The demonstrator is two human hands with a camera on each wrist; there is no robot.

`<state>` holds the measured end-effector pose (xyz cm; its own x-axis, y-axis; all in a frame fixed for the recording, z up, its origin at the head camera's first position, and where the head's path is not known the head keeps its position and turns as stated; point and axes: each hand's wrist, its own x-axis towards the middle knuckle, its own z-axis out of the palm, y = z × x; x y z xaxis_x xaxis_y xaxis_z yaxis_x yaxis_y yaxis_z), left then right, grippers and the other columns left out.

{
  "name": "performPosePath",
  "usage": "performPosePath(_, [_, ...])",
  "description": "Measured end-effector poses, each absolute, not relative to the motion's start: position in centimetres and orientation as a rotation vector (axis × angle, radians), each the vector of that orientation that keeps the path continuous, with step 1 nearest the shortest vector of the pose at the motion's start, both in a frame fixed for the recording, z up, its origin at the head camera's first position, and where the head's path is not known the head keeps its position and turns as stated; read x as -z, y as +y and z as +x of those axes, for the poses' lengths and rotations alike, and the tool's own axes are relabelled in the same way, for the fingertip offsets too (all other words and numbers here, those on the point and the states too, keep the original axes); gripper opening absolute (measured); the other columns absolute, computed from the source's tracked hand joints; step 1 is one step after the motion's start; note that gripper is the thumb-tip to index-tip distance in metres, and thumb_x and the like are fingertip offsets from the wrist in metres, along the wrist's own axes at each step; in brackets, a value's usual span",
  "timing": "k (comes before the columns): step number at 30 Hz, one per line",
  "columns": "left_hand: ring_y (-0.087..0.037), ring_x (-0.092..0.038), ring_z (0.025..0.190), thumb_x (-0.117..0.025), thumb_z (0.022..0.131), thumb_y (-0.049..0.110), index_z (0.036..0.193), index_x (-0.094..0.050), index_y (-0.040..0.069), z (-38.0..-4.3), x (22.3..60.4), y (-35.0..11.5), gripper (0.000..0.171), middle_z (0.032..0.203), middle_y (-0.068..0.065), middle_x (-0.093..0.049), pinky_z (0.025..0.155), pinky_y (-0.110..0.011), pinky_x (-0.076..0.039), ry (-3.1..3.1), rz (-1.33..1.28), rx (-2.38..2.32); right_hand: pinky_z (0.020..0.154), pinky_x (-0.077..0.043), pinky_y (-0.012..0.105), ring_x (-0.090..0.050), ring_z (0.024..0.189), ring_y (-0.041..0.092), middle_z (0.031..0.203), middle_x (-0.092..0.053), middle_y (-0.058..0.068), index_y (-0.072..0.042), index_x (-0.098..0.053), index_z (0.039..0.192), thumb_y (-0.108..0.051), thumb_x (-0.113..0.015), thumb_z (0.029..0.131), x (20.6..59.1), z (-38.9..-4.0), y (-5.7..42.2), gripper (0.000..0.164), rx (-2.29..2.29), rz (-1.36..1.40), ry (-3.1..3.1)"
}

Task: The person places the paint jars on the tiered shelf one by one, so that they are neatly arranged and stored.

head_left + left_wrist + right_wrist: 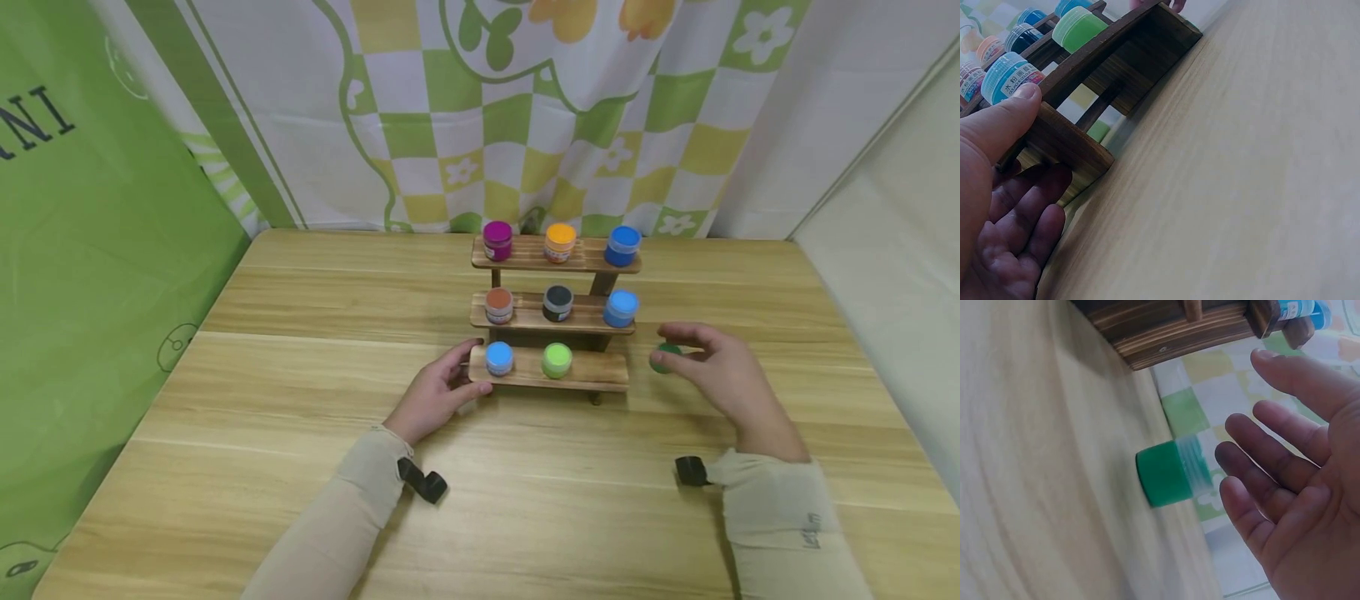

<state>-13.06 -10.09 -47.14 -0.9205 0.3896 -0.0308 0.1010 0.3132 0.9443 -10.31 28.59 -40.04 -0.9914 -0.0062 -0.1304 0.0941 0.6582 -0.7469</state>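
A three-tier wooden display rack (pixel 585 375) stands on the table, carrying small paint jars with clear lids. My left hand (pixel 438 390) holds the left end of its lowest tier; in the left wrist view the thumb lies on the tier's front edge by a light blue jar (pixel 1013 78), with the fingers around the end board. To the rack's right, a green paint jar (pixel 1169 472) stands upright on the table. Beside that jar, my right hand (pixel 723 375) has its fingers spread and bent loosely. The right wrist view shows a gap between the fingers and the jar.
On the lowest tier sit a light blue jar and a lime green jar (pixel 557 360). The middle tier bears brown, black (pixel 557 303) and blue jars; the top one purple, orange (pixel 560 242) and blue. A patterned curtain (pixel 510 125) hangs behind the wooden table (pixel 300 375).
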Motion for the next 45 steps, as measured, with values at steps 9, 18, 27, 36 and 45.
performPosePath(9, [-0.021,-0.064,0.115,-0.077,0.091,0.03,0.153,-0.042,0.017,-13.1,47.2,-10.0,0.072,0.145,-0.007,-0.054,0.096,-0.039,-0.053,2.338,0.447,-1.643,0.093,-0.046,0.042,-0.054,0.121,0.037,0.14,-0.057,0.018,-0.007,-0.055,0.14,-0.043,-0.069,0.095,41.0,-10.6,29.0,0.06,1.267,0.072,2.802])
performPosePath(18, [-0.02,-0.064,0.114,-0.077,0.091,0.029,0.153,-0.043,0.017,-13.1,47.2,-10.0,0.072,0.144,-0.007,-0.055,0.096,-0.038,-0.054,2.332,0.442,-1.646,0.092,-0.05,0.049,-0.058,0.115,0.039,0.14,-0.056,0.02,-0.007,-0.054,0.142,-0.042,-0.069,0.095,42.0,-10.7,29.3,0.06,1.308,0.137,2.797])
performPosePath(27, [-0.02,-0.065,0.113,-0.077,0.091,0.028,0.153,-0.043,0.017,-13.0,47.1,-9.9,0.072,0.142,-0.006,-0.057,0.094,-0.036,-0.054,2.321,0.429,-1.655,0.106,-0.039,0.062,-0.052,0.126,0.041,0.144,-0.052,0.02,-0.006,-0.047,0.147,-0.044,-0.068,0.096,42.9,-10.8,29.8,0.067,1.361,0.178,2.696])
performPosePath(36, [-0.019,-0.064,0.114,-0.077,0.091,0.025,0.153,-0.042,0.016,-12.9,46.9,-9.9,0.071,0.141,-0.005,-0.058,0.095,-0.035,-0.054,2.307,0.413,-1.663,0.108,-0.035,0.063,-0.046,0.13,0.04,0.143,-0.051,0.021,-0.006,-0.042,0.151,-0.047,-0.067,0.095,43.6,-10.7,30.2,0.074,1.381,0.205,2.619])
performPosePath(45, [-0.02,-0.064,0.114,-0.076,0.091,0.024,0.153,-0.043,0.017,-12.8,46.7,-9.9,0.071,0.142,-0.006,-0.057,0.096,-0.037,-0.053,2.322,0.4,-1.648,0.108,-0.035,0.061,-0.046,0.13,0.038,0.142,-0.052,0.019,-0.006,-0.045,0.149,-0.048,-0.069,0.094,43.7,-10.7,30.1,0.073,1.401,0.228,2.621])
